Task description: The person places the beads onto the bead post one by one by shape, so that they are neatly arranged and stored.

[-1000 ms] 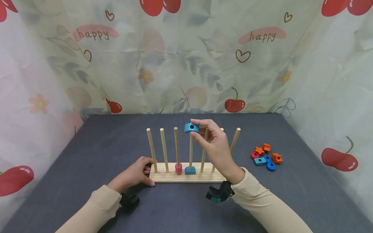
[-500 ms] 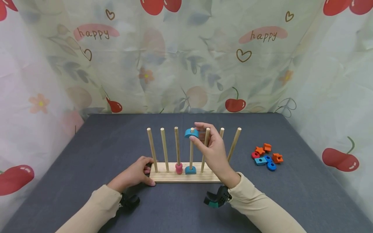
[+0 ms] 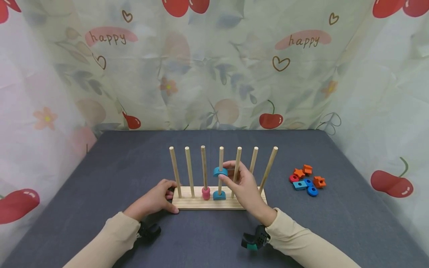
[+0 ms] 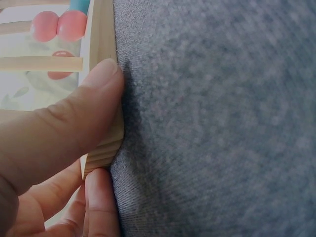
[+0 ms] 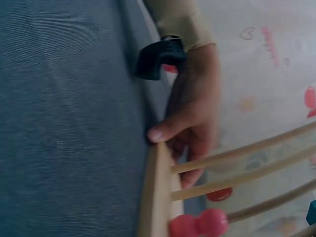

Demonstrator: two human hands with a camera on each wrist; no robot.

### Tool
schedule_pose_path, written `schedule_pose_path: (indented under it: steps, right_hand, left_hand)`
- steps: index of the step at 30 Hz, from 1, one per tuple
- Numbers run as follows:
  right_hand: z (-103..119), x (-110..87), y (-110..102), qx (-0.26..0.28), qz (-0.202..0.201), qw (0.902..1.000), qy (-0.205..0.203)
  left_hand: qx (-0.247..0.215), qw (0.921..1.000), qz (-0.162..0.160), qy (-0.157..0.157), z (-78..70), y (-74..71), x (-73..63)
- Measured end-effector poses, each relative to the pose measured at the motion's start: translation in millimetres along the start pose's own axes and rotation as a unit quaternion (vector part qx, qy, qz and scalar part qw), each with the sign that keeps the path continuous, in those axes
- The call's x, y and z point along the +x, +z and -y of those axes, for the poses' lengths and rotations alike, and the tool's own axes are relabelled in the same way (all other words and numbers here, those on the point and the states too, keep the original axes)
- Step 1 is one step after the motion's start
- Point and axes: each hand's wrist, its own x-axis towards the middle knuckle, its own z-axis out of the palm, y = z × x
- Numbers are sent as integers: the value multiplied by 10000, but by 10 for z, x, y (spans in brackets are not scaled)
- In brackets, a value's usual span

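Note:
A wooden pegboard [image 3: 191, 203] with a row of upright pegs stands on the table. My left hand [image 3: 155, 199] grips its left end; the left wrist view shows the thumb [image 4: 79, 111] on the front edge and fingers behind. My right hand [image 3: 247, 189] pinches a blue half-round bead [image 3: 218, 172] between thumb and fingers. That bead is threaded on the middle peg [image 3: 221, 156], roughly halfway down. Below it, apart, another blue half-round bead [image 3: 219, 195] sits at the peg's foot. Pink round beads [image 3: 206, 193] sit on the peg just left. The right hand is out of the right wrist view.
To the right of the pegboard lies a loose group of beads: orange ones [image 3: 319, 182], a red one [image 3: 294, 179], a light blue block [image 3: 299, 185] and blue rings [image 3: 312, 191]. A dark cloth [image 3: 134, 160] covers the table. Patterned curtains [image 3: 214, 74] enclose the back and sides.
My right hand has brought the blue half-round bead from above the middle peg's tip onto it and down to about mid-height. The left hand has stayed on the pegboard's end.

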Motion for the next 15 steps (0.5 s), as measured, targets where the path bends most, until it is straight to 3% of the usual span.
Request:
schedule_pose_path:
  steps: [15]
  right_hand:
    - [-399, -114, 126, -101, 175, 9966, 794]
  left_hand:
    - [41, 10000, 2, -35, -1, 0, 3]
